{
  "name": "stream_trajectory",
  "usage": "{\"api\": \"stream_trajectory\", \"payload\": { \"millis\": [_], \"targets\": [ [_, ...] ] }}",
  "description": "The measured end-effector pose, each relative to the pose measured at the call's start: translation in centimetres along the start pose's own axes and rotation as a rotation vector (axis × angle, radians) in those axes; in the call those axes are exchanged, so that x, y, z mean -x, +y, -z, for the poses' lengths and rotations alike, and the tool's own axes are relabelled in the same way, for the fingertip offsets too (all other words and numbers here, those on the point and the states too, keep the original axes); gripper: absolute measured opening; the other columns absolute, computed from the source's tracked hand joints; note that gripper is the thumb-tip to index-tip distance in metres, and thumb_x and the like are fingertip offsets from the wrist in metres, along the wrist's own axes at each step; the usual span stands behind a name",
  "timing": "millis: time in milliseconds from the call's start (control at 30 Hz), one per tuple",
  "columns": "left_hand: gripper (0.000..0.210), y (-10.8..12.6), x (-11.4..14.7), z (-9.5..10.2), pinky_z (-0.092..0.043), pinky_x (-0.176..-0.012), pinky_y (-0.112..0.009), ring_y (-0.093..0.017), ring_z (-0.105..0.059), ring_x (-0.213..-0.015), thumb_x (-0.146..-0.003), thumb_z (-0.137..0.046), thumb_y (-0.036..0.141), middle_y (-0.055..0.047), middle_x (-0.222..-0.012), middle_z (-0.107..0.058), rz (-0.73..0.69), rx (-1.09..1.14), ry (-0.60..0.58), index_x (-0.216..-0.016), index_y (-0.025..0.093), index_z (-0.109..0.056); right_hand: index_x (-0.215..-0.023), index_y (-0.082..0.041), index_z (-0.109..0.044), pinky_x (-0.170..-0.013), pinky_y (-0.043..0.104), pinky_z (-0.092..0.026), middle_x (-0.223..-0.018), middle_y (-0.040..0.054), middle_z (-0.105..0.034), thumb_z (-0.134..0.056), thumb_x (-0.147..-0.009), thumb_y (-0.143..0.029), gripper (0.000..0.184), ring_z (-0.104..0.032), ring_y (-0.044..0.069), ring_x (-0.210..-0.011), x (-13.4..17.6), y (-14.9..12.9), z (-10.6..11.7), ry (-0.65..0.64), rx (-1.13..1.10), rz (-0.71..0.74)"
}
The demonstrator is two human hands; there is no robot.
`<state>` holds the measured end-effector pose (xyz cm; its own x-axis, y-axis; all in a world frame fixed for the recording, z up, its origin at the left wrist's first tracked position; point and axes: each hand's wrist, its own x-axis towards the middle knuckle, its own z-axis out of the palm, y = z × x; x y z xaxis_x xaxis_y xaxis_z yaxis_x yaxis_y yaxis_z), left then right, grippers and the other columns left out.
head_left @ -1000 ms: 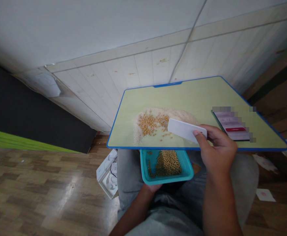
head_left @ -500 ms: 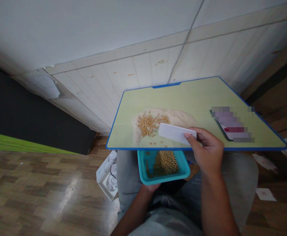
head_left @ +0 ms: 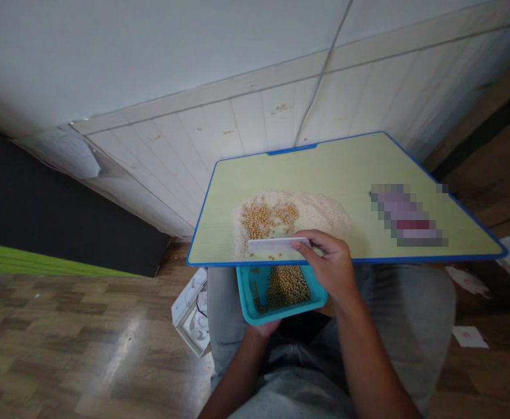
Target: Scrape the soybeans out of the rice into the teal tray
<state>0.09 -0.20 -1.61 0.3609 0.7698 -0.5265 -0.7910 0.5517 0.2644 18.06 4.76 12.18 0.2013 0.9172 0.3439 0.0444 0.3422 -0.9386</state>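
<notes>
My right hand (head_left: pixel 329 259) grips a flat white rectangular piece (head_left: pixel 275 245) between thumb and fingers, held on edge over the near side of the table (head_left: pixel 351 163). Just beyond it lie scattered yellow soybeans (head_left: pixel 261 218), partly ringed by a pale heap of rice-like grains (head_left: pixel 320 210). A few loose beans sit close to the piece. Below the table's edge is a turquoise tray (head_left: pixel 248 314) with a pile of soybeans (head_left: pixel 287 285) in it. My left hand (head_left: pixel 267 329) supports this tray from underneath; its fingers are mostly hidden.
A phone (head_left: pixel 406 215), blurred out, lies on the table's right side. The table has a raised blue rim and backs onto a white panelled wall (head_left: pixel 246 122). On the floor at left stands an open white box (head_left: pixel 191 314). A dark panel (head_left: pixel 63 198) stands farther left.
My right hand has moved left and toward me, turning the white piece from lying flatter to on edge near the loose beans. The tray has shifted slightly left in view.
</notes>
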Motion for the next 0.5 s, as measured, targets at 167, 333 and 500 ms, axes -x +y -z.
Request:
{"api": "stream_trajectory", "payload": {
  "millis": [167,333,500],
  "targets": [
    [0.079,-0.1,-0.4,0.9,-0.039,-0.139,-0.05,-0.027,-0.061,-0.158,-0.115,-0.018,0.06,-0.001,-0.167,-0.067,0.009,0.038,-0.039,-0.133,0.025,-0.086,-0.088,-0.025,-0.088,-0.075,0.031,-0.065,-0.085,0.003,-0.087,-0.086,-0.087,-0.033,0.008,-0.081,0.021,-0.079,0.2,0.0,0.2,-0.029,0.0,-0.008],
    [0.077,-0.1,-0.6,1.4,-0.037,-0.14,-0.046,-0.027,-0.062,-0.157,-0.116,-0.02,0.058,-0.003,-0.163,-0.071,0.021,0.011,-0.084,-0.134,0.022,-0.086,-0.088,-0.025,-0.088,-0.068,0.029,-0.061,-0.082,0.0016,-0.086,-0.087,-0.086,-0.033,0.008,-0.079,0.019,-0.073,0.4,-0.3,1.2,0.006,0.032,0.009],
    [0.076,0.1,-0.4,1.8,-0.035,-0.14,-0.051,-0.03,-0.053,-0.164,-0.111,-0.027,0.069,-0.005,-0.176,-0.059,-0.005,-0.034,-0.112,-0.142,0.026,-0.082,-0.091,-0.026,-0.089,-0.077,0.032,-0.066,-0.088,0.0031,-0.088,-0.084,-0.089,-0.032,0.008,-0.082,0.021,-0.08,0.5,-0.6,0.5,0.074,0.065,0.031]
  ]
}}
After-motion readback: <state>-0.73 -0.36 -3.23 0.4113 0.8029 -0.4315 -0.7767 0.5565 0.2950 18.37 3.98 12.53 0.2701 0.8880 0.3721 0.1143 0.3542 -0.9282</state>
